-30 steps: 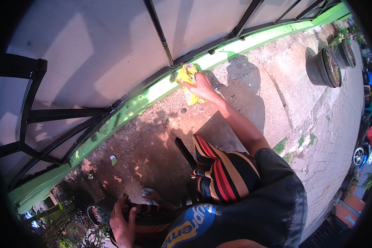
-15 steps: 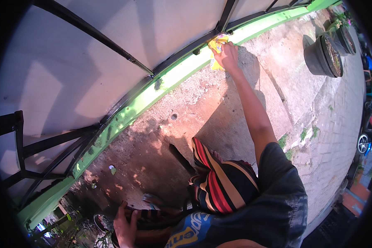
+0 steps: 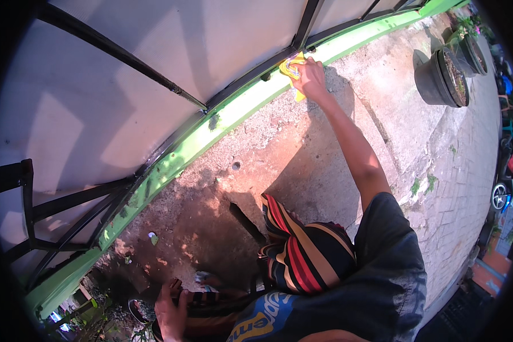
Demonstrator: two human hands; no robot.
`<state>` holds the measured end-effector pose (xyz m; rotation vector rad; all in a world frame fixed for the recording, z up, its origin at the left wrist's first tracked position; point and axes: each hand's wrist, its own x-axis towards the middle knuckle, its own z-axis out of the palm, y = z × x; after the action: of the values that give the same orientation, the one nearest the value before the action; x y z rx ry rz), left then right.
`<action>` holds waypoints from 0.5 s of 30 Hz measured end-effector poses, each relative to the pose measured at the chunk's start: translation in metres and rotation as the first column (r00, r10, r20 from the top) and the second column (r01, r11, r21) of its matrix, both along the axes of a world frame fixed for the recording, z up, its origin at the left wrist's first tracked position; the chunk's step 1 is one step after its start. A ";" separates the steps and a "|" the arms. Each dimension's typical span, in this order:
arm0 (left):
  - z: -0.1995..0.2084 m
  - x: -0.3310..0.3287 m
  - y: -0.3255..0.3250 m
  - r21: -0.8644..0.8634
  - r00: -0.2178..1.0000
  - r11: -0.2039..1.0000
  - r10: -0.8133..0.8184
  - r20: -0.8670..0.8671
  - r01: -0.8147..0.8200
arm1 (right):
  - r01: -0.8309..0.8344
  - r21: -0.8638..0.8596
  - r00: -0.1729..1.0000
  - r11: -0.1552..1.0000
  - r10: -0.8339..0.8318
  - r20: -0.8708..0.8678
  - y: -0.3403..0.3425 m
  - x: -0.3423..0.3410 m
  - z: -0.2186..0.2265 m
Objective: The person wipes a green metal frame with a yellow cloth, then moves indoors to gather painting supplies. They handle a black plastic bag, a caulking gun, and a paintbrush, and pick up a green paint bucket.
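My right hand [image 3: 312,81] reaches far forward, its fingers closed on a crumpled yellow cloth [image 3: 291,66] with a coloured pattern. The cloth lies against the bright green ledge [image 3: 233,117], just below the black frame [image 3: 233,90] of a whitish panel. One corner of it hangs over the ledge's near edge. At the lower left my left hand [image 3: 171,312] rests on my knee in striped cloth, fingers apart, with nothing seen in its grip.
Dark plant pots [image 3: 436,80] stand on the concrete at the upper right. Black angled bars [image 3: 68,202] stick out from the panel at left. A dark slot [image 3: 247,221] lies in the ground before my legs. A potted plant [image 3: 139,310] sits beside my left hand.
My right hand and the yellow cloth have shifted slightly left along the green ledge, and the cloth is bunched differently. My left hand stays on the knee.
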<state>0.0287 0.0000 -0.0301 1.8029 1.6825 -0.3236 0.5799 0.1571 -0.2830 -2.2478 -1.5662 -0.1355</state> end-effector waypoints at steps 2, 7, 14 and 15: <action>-0.004 -0.003 0.002 0.066 0.998 0.996 -0.064 -0.017 0.065 | 0.007 -0.003 1.000 1.000 -0.007 0.011 0.002 0.001 0.003; -0.003 0.003 0.000 -0.036 0.997 0.999 0.017 -0.069 -0.020 | 0.020 -0.020 0.999 1.000 -0.020 -0.026 0.002 0.008 0.019; -0.004 -0.004 -0.001 0.017 0.999 1.000 0.002 -0.047 -0.001 | 0.057 -0.129 0.998 0.990 -0.057 0.001 0.004 -0.001 0.011; -0.006 -0.005 0.000 0.011 1.000 1.000 0.018 -0.024 -0.018 | 0.102 -0.113 0.995 0.988 -0.104 -0.009 0.006 0.000 0.011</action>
<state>0.0234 0.0002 -0.0359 1.7973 1.7194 -0.3299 0.5803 0.1627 -0.2723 -2.4116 -1.4843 -0.0610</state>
